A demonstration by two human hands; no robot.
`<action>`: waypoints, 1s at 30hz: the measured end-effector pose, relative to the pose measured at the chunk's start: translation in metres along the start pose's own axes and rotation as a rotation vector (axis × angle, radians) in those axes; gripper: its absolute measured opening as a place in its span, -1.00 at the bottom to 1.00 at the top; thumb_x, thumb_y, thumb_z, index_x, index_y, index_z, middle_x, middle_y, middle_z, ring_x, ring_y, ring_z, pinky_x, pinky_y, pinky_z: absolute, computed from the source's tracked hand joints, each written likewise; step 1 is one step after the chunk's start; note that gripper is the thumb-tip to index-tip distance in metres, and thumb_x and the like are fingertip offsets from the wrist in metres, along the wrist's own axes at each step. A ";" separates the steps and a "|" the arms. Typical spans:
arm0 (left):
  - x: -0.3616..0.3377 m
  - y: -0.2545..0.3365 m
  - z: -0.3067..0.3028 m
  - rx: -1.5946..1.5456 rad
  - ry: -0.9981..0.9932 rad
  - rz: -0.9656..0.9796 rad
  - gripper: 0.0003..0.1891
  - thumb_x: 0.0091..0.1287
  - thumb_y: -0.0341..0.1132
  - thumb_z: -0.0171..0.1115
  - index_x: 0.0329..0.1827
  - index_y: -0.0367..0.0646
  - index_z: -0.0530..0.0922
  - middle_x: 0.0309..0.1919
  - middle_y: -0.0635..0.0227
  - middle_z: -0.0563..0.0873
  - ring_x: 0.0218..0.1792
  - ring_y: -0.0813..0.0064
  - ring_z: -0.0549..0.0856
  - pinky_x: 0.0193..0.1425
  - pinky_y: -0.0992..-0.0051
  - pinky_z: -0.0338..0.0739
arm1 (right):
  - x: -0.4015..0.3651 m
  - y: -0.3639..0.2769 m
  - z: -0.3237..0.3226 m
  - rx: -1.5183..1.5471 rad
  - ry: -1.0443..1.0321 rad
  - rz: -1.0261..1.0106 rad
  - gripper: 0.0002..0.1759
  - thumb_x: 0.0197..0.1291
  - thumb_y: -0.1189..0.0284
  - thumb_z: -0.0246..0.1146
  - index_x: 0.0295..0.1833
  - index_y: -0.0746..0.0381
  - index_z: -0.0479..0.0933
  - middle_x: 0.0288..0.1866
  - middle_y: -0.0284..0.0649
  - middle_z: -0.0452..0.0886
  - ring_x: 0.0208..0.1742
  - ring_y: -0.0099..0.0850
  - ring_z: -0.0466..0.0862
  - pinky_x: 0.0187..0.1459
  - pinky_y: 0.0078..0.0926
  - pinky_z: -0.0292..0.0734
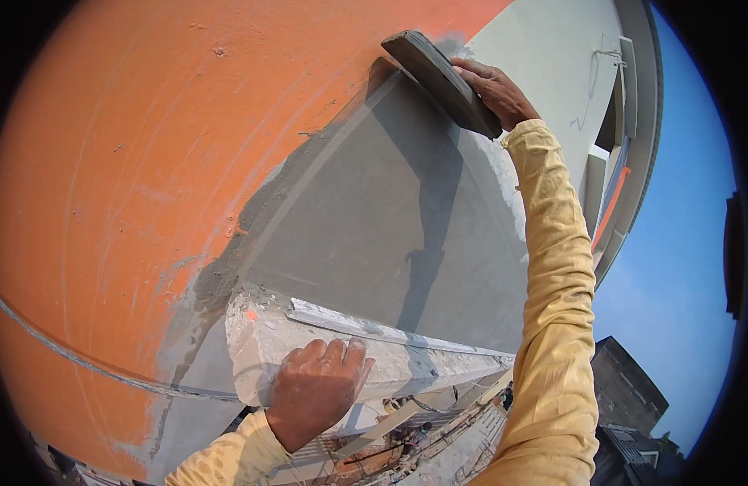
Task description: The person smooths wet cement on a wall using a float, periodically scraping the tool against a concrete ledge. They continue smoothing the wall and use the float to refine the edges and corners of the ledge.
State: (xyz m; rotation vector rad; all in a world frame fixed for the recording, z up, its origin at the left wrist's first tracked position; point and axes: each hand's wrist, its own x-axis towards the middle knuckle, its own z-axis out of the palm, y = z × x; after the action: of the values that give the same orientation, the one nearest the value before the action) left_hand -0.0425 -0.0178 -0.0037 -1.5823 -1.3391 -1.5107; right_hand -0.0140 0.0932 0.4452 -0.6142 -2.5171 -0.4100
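My right hand is closed around the back of a plastering float, held up at the top of a patch of wet grey plaster. The float is tilted, its long blade overlapping the plaster's upper end. Low in the view, my left hand grips a rough concrete ledge, back of the hand toward me and fingers bent over it. Just above those fingers, a pale straight strip lies along the ledge at the plaster's lower edge. The shadow of an arm falls across the plaster.
An orange painted wall fills the left side, with a cable running across it. A pale wall continues at the upper right. Far below the ledge are beams and building debris. A dark building stands at right.
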 end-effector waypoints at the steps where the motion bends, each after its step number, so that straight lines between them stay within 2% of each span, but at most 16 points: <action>1: 0.000 -0.001 -0.001 -0.026 -0.011 0.007 -0.68 0.30 -0.06 0.49 -0.05 -0.08 0.77 -0.45 0.44 0.70 -0.41 0.48 0.69 -0.36 0.45 0.57 | 0.001 0.003 0.000 -0.007 0.000 0.005 -0.46 0.51 0.07 0.25 0.44 0.10 0.60 0.17 -0.24 0.74 0.06 -0.48 0.70 0.18 -0.55 0.58; 6: 0.001 -0.003 -0.007 -0.088 -0.061 0.023 -0.68 0.34 -0.07 0.47 -0.04 -0.11 0.77 -0.45 0.43 0.70 -0.41 0.47 0.69 -0.36 0.45 0.56 | 0.003 0.003 0.005 0.100 -0.016 0.032 -0.45 0.51 0.09 0.24 0.46 0.14 0.58 0.21 -0.23 0.73 0.09 -0.46 0.71 0.20 -0.55 0.58; 10: 0.000 -0.006 -0.006 -0.120 -0.057 0.044 -0.68 0.33 -0.08 0.47 -0.05 -0.13 0.76 -0.44 0.40 0.70 -0.41 0.45 0.68 -0.37 0.43 0.54 | 0.005 0.003 0.007 0.047 -0.004 0.003 -0.44 0.51 0.08 0.24 0.46 0.16 0.57 0.22 -0.23 0.72 0.10 -0.46 0.71 0.22 -0.56 0.58; 13: 0.000 -0.007 -0.008 -0.155 -0.048 0.055 -0.68 0.33 -0.10 0.47 -0.04 -0.14 0.75 -0.44 0.38 0.70 -0.41 0.43 0.68 -0.37 0.41 0.53 | 0.005 0.002 0.007 0.095 -0.026 0.060 -0.44 0.51 0.08 0.23 0.46 0.15 0.58 0.24 -0.24 0.71 0.11 -0.47 0.71 0.22 -0.56 0.58; 24: -0.001 -0.008 -0.010 -0.175 -0.089 0.072 -0.67 0.33 -0.12 0.47 -0.03 -0.18 0.73 -0.39 0.33 0.70 -0.37 0.40 0.68 -0.34 0.38 0.54 | 0.006 0.004 0.005 -0.023 -0.024 0.041 -0.45 0.51 0.08 0.22 0.46 0.14 0.58 0.20 -0.21 0.74 0.05 -0.47 0.74 0.17 -0.57 0.62; 30: -0.002 -0.008 -0.008 -0.138 -0.034 0.096 -0.65 0.31 -0.10 0.49 -0.02 -0.17 0.74 -0.38 0.33 0.72 -0.36 0.40 0.70 -0.30 0.39 0.55 | -0.007 0.013 0.003 0.003 -0.035 0.100 -0.46 0.55 0.10 0.20 0.44 0.20 0.58 0.16 -0.22 0.74 0.02 -0.51 0.72 0.15 -0.60 0.61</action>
State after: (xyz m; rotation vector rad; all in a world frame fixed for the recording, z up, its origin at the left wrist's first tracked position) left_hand -0.0530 -0.0230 -0.0054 -1.7387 -1.1812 -1.5525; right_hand -0.0037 0.1029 0.4409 -0.7487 -2.5070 -0.3621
